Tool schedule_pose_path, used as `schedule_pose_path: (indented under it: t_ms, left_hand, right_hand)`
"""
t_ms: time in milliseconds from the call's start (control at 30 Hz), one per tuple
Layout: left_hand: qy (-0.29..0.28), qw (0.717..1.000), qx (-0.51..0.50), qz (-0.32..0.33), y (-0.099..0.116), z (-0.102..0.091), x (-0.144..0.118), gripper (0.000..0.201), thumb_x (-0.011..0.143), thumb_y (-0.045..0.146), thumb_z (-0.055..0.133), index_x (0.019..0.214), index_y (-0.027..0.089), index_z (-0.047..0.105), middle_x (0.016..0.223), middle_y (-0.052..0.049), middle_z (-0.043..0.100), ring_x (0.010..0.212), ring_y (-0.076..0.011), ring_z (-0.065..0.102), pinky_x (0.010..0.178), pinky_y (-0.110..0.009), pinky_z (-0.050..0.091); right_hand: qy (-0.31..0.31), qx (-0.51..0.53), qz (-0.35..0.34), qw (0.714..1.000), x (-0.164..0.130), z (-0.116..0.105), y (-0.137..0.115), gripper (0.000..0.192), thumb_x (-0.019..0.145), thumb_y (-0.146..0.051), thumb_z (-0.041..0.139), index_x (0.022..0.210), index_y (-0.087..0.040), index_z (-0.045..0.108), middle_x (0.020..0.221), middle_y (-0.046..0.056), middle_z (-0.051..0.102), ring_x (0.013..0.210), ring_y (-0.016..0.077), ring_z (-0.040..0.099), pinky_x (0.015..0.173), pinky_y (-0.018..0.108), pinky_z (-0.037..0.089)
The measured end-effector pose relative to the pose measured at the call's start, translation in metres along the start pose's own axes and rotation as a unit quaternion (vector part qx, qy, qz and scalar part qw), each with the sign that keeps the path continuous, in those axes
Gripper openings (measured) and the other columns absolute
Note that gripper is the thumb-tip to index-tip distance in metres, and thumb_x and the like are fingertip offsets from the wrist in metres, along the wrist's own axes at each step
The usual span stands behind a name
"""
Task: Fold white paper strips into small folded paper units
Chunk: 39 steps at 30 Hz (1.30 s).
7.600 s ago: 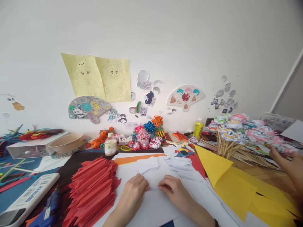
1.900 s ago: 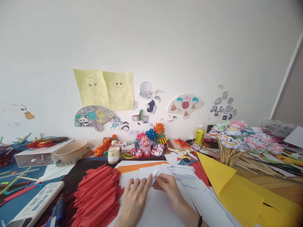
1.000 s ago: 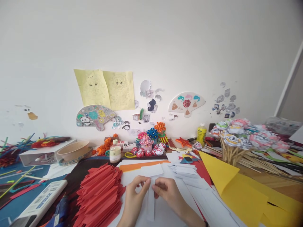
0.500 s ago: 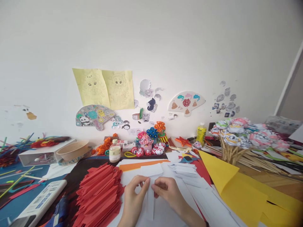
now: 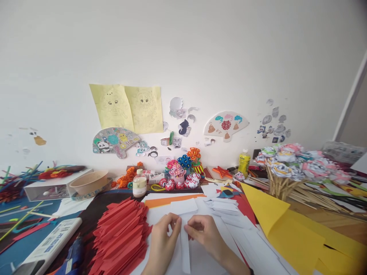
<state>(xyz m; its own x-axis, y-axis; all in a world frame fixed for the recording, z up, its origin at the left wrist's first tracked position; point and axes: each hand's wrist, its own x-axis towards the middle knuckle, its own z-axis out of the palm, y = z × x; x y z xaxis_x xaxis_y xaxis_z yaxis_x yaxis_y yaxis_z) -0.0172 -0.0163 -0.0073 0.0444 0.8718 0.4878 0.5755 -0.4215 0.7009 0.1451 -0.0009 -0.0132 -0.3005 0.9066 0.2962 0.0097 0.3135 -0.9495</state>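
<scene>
Between my hands a narrow folded strip of white paper (image 5: pixel 185 250) hangs down over the white sheets (image 5: pixel 213 252). My left hand (image 5: pixel 164 236) pinches its upper edge from the left, thumb against fingertips. From the right, my right hand (image 5: pixel 203 231) pinches the same strip near its top. Just beyond my fingers lies a small white paper piece (image 5: pixel 183 206). More white folded slips (image 5: pixel 222 205) are stacked to the right of it. A heap of folded red paper pieces (image 5: pixel 122 233) sits beside my left hand.
Yellow paper sheets (image 5: pixel 298 236) spread at the right, below paper flowers on sticks (image 5: pixel 282 172). A small labelled bottle (image 5: pixel 139 184) stands behind the red heap. At the left lie a power strip (image 5: pixel 53 246) and a blue glue gun (image 5: pixel 73 254).
The lower end of the paper strip has swung slightly right and down. Both hands keep their pinch, nearly in place. The view has shifted very slightly.
</scene>
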Motion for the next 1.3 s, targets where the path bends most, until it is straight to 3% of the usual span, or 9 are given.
schedule_pose_path:
  t_ms: [200, 500, 667, 900, 1300]
  left_hand:
    - [-0.055, 0.997, -0.048, -0.005, 0.002, -0.003, 0.001, 0.033, 0.089, 0.040, 0.047, 0.067, 0.017, 0.058, 0.060, 0.002, 0.056, 0.057, -0.0118, 0.047, 0.056, -0.020, 0.037]
    - [-0.036, 0.999, -0.034, 0.010, 0.001, -0.003, -0.001, 0.034, 0.089, 0.038, 0.047, 0.064, 0.016, 0.055, 0.059, 0.001, 0.053, 0.057, -0.0114, 0.045, 0.056, -0.020, 0.035]
    - [-0.080, 0.996, -0.050, -0.007, 0.002, 0.000, -0.001, 0.037, 0.090, 0.039, 0.044, 0.064, 0.016, 0.056, 0.058, 0.001, 0.054, 0.056, -0.0109, 0.044, 0.055, -0.019, 0.033]
    - [-0.084, 0.995, -0.044, 0.000, 0.003, -0.002, -0.001, 0.041, 0.089, 0.041, 0.046, 0.057, 0.016, 0.049, 0.054, 0.003, 0.047, 0.055, -0.0106, 0.041, 0.055, -0.020, 0.031]
    - [-0.126, 0.991, -0.052, -0.004, 0.005, 0.000, -0.004, 0.046, 0.090, 0.043, 0.044, 0.056, 0.015, 0.058, 0.052, 0.002, 0.053, 0.054, -0.0107, 0.046, 0.056, -0.020, 0.033]
  right_hand:
    - [-0.017, 0.056, 0.006, 0.998, -0.001, -0.001, 0.005, 0.030, 0.075, -0.039, 0.067, 0.063, -0.013, 0.062, 0.054, 0.002, 0.060, 0.052, 0.0138, 0.057, 0.054, 0.024, 0.045]
    - [-0.011, 0.070, 0.037, 0.997, 0.003, -0.001, 0.010, 0.030, 0.071, -0.041, 0.071, 0.065, -0.012, 0.065, 0.054, 0.002, 0.060, 0.050, 0.0141, 0.057, 0.052, 0.024, 0.046]
    - [0.005, 0.080, 0.029, 0.996, 0.003, -0.003, 0.010, 0.028, 0.070, -0.038, 0.073, 0.064, -0.012, 0.063, 0.053, 0.001, 0.059, 0.051, 0.0136, 0.056, 0.052, 0.024, 0.045]
    - [-0.003, 0.071, 0.020, 0.997, 0.002, -0.003, 0.009, 0.026, 0.070, -0.035, 0.073, 0.064, -0.012, 0.063, 0.053, 0.001, 0.059, 0.050, 0.0130, 0.056, 0.052, 0.023, 0.044]
    - [0.008, 0.072, 0.022, 0.997, 0.004, -0.008, 0.012, 0.027, 0.066, -0.037, 0.076, 0.065, -0.013, 0.064, 0.052, 0.000, 0.059, 0.049, 0.0121, 0.054, 0.050, 0.022, 0.044]
